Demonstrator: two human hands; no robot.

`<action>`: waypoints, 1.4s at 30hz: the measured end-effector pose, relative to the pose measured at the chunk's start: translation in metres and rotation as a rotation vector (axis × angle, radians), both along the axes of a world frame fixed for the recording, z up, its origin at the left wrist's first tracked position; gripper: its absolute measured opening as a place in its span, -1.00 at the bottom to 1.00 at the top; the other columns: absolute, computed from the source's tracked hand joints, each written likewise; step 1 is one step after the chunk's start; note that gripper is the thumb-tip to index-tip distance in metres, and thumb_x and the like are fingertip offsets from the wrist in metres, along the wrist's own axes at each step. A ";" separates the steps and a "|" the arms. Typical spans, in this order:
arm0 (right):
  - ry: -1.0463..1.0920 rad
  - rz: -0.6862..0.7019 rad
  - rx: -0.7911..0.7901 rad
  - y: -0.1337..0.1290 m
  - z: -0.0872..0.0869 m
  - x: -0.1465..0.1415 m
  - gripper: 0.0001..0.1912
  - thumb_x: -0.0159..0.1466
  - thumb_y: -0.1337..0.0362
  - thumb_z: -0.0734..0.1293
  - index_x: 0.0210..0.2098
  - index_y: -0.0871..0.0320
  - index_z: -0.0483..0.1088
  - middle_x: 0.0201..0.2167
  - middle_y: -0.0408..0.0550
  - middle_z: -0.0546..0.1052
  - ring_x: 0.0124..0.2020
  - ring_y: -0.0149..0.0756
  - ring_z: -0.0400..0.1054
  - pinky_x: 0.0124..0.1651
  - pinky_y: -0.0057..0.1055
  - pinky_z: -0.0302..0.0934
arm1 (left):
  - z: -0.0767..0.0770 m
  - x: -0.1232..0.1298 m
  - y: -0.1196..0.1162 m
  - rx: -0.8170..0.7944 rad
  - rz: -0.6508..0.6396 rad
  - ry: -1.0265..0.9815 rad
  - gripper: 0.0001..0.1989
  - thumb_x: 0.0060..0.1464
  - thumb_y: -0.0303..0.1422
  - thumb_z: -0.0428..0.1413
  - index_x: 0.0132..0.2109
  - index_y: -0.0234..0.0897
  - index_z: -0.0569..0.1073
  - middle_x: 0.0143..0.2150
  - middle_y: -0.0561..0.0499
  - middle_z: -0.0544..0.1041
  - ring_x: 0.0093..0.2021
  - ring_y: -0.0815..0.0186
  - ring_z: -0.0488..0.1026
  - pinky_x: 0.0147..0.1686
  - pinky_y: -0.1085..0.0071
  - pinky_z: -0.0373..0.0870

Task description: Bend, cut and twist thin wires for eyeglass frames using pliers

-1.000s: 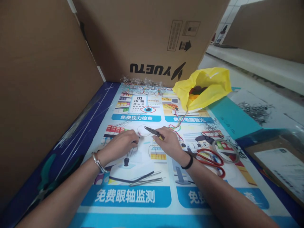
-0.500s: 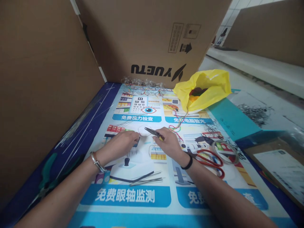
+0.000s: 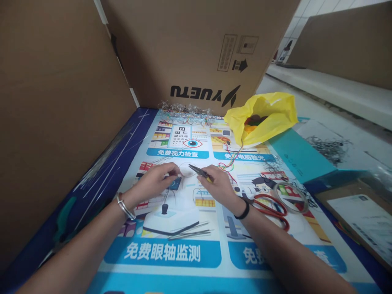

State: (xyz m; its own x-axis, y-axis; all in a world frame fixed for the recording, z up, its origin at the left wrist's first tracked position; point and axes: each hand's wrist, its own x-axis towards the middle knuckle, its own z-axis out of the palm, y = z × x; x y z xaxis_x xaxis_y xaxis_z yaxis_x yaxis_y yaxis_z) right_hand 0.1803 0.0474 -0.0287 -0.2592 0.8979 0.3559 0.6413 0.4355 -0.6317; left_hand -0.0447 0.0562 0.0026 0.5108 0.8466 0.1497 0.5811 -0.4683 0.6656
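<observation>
My right hand (image 3: 217, 181) is wrapped round small needle-nose pliers (image 3: 197, 170) with dark jaws and a bit of yellow on the handle. The jaws point up and left over the printed sheet. A thin wire (image 3: 185, 165) curves in a loop between the plier tips and my left hand (image 3: 161, 181). The left fingertips and thumb come close together at the wire's near end, with a gap behind them; the exact contact is too small to see. Several thin metal rods (image 3: 192, 232) lie on the sheet in front of both hands.
Red-handled scissors (image 3: 271, 208) and a roll of clear tape (image 3: 290, 197) lie to the right. A yellow bag (image 3: 266, 116) with coloured thread stands behind. Green-handled pliers (image 3: 64, 220) lie at left. Cardboard walls (image 3: 196, 49) rise at the back and left. Wire pieces (image 3: 185, 111) line the back.
My left hand's fingers have arched and its thumb has come away from the palm side, showing a gap. The right hand and pliers have hardly moved. The view has shifted slightly.
</observation>
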 end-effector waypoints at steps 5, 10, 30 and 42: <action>0.155 0.066 -0.080 -0.009 0.013 -0.008 -0.91 0.19 0.27 0.28 -0.35 0.15 0.39 -0.48 -0.14 0.39 -0.39 -0.35 0.27 -0.32 -0.44 0.12 | 0.004 0.008 -0.007 0.003 0.045 -0.072 -0.88 0.12 -0.38 -0.03 -0.25 -0.22 0.40 -0.28 0.08 0.48 -0.27 0.36 0.39 -0.26 0.45 0.28; 0.249 0.184 -0.227 -0.017 0.013 -0.016 -0.86 0.18 0.21 0.30 -0.33 0.15 0.39 -0.45 -0.16 0.41 -0.39 -0.38 0.28 -0.32 -0.47 0.13 | 0.003 0.017 -0.015 0.013 0.109 -0.129 -0.88 0.09 -0.44 0.00 -0.24 -0.22 0.41 -0.33 0.10 0.48 -0.31 0.39 0.38 -0.27 0.46 0.29; 0.245 0.098 -0.172 -0.018 0.010 -0.015 -0.90 0.20 0.27 0.27 -0.33 0.16 0.38 -0.44 -0.12 0.43 -0.37 -0.35 0.29 -0.30 -0.42 0.16 | -0.004 0.032 -0.022 -0.498 0.310 -0.781 -0.81 0.05 -0.24 0.10 -0.38 -0.29 0.34 -0.35 0.01 0.51 -0.31 0.37 0.43 -0.28 0.44 0.32; -0.692 0.022 0.571 -0.007 0.011 0.009 -0.78 0.31 0.39 0.14 -0.14 0.13 0.36 -0.34 0.00 0.43 -0.29 -0.21 0.16 -0.23 -0.22 -0.04 | -0.007 0.023 -0.014 -0.663 0.421 -0.909 -0.71 -0.02 -0.15 0.14 -0.34 -0.27 0.28 -0.40 -0.01 0.55 -0.46 0.36 0.48 -0.45 0.47 0.36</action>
State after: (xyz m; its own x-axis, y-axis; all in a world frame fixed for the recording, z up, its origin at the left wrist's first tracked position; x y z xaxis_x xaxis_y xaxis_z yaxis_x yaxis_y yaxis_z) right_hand 0.1898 0.0401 -0.0178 -0.5964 0.6246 0.5041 0.7861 0.5813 0.2098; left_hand -0.0219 0.0425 -0.0043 0.1090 0.9702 -0.2163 -0.2011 0.2346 0.9511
